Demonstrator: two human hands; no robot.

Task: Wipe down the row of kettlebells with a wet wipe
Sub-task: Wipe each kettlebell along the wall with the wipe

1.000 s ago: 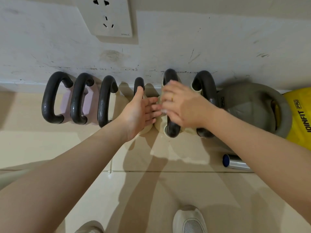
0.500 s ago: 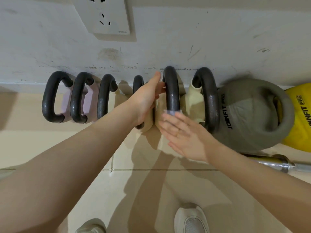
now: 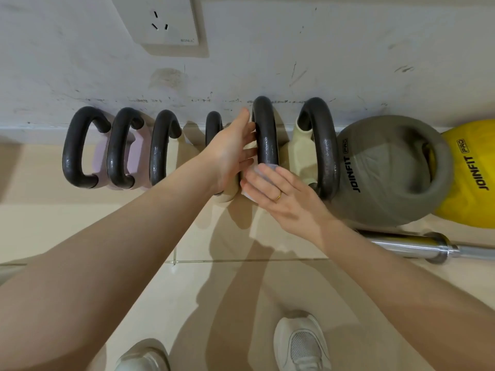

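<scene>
Several kettlebells with dark handles stand in a row along the wall, pink ones (image 3: 135, 156) at the left and cream ones (image 3: 301, 159) in the middle. My left hand (image 3: 231, 153) lies flat, fingers apart, against the left side of the fifth handle (image 3: 265, 132), between two cream kettlebells. My right hand (image 3: 276, 194) holds a small white wet wipe (image 3: 267, 167) pressed on the near lower part of that same handle. Most of the wipe is hidden under my fingers.
A large grey kettlebell (image 3: 388, 170) and a yellow one (image 3: 471, 172) lie at the right end. A chrome barbell (image 3: 417, 246) lies on the tiled floor at right. A wall socket (image 3: 166, 20) sits above. My white shoes (image 3: 300, 344) are below.
My right hand slid with the wipe from over the top of the fifth handle down toward its near end. My left hand moved up beside that handle.
</scene>
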